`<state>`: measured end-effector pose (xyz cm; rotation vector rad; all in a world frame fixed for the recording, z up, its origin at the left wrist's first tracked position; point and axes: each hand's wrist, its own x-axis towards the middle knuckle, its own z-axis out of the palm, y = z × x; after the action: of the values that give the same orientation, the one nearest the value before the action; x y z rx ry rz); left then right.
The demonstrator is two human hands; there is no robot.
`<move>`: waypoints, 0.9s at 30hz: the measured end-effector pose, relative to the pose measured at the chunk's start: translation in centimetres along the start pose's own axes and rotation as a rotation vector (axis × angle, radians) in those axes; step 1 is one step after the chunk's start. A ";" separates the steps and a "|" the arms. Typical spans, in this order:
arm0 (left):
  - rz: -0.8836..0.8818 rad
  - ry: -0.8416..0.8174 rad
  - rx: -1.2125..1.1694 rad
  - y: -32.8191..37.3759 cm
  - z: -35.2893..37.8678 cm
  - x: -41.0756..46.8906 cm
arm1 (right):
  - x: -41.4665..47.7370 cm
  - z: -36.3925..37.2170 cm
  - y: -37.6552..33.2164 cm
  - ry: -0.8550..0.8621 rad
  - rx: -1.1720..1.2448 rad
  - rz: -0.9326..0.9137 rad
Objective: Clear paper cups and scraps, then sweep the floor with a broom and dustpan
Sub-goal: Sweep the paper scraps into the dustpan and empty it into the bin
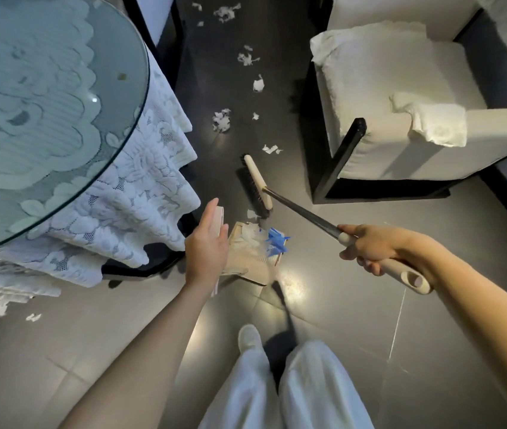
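The right hand (369, 249) has its fingers curled tight round the beige grip of the broom (301, 212), low on the stick, so the dark shaft slants down and away and the broom head (256, 184) rests bristles-down on the dark floor (354, 305). That angle suits drawing litter back toward the body. The left hand (207, 243) lies with its back to the camera, fingers nearly straight along the upright handle of the dustpan (252, 258); whether the thumb clasps it cannot be told, as the palm side is hidden. It seems to steady the pan with its mouth toward the broom head, which stands just beyond it. Inside the pan lie white paper scraps (253, 233) and some blue scraps (277, 241), and one small white bit (251, 214) sits between the bristles and the pan. Further off, a trail of torn paper (221, 120) runs up the floor between the lace-draped glass table (140, 187) and the white armchair (400, 103), so most of the sweeping looks undone. No paper cups are in view. The pan's near edge is covered by the left wrist, and the floor beneath the tablecloth is unseen.
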<state>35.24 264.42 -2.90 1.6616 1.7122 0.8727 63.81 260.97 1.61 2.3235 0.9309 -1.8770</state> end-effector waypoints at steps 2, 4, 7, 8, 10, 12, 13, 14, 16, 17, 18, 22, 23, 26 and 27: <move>-0.025 0.010 0.003 -0.2 0.5 1.9 | 1.5 -0.7 -1.9 0.011 0.006 0.002; -0.043 0.022 0.009 -0.2 1.1 3.9 | 3.4 -1.3 -3.7 0.011 -0.006 0.005; -0.070 0.015 0.026 0.5 2.4 7.1 | 6.6 -1.9 -5.7 0.000 -0.088 0.006; -0.072 0.007 0.041 0.8 2.8 8.0 | 7.5 -2.1 -6.1 -0.008 -0.125 0.006; -0.082 -0.015 0.078 1.3 3.6 9.6 | 9.0 -2.1 -6.2 -0.043 -0.199 0.006; -0.097 -0.019 0.113 1.6 4.1 10.9 | 9.8 -1.9 -5.7 -0.105 -0.206 0.006; -0.100 -0.014 0.122 1.7 4.3 11.5 | 9.9 -2.0 -5.5 -0.138 -0.192 0.011; -0.104 -0.005 0.128 1.9 4.5 12.0 | 9.9 -2.3 -5.2 -0.175 -0.180 0.022; -0.102 0.019 0.135 2.4 5.2 12.7 | 9.6 -3.5 -4.9 -0.237 -0.143 0.056; -0.094 0.029 0.134 2.7 5.5 12.9 | 9.4 -4.3 -4.9 -0.262 -0.119 0.075; -0.083 0.036 0.132 2.9 5.8 12.9 | 9.1 -5.2 -4.9 -0.283 -0.107 0.084; -0.087 0.044 0.116 3.4 6.5 13.4 | 7.8 -8.2 -5.4 -0.294 -0.127 0.056; -0.088 0.048 0.102 3.6 6.6 13.5 | 7.6 -8.8 -5.5 -0.274 -0.120 0.047; -0.048 0.044 0.098 4.2 6.8 14.0 | 6.9 -10.1 -6.0 -0.231 -0.099 0.016; -0.035 0.040 0.102 4.4 6.9 14.2 | 6.8 -10.5 -6.1 -0.221 -0.075 0.005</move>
<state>42.75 279.03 -3.21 1.6844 1.8351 0.8196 71.08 272.78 0.57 2.0239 0.9502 -2.0075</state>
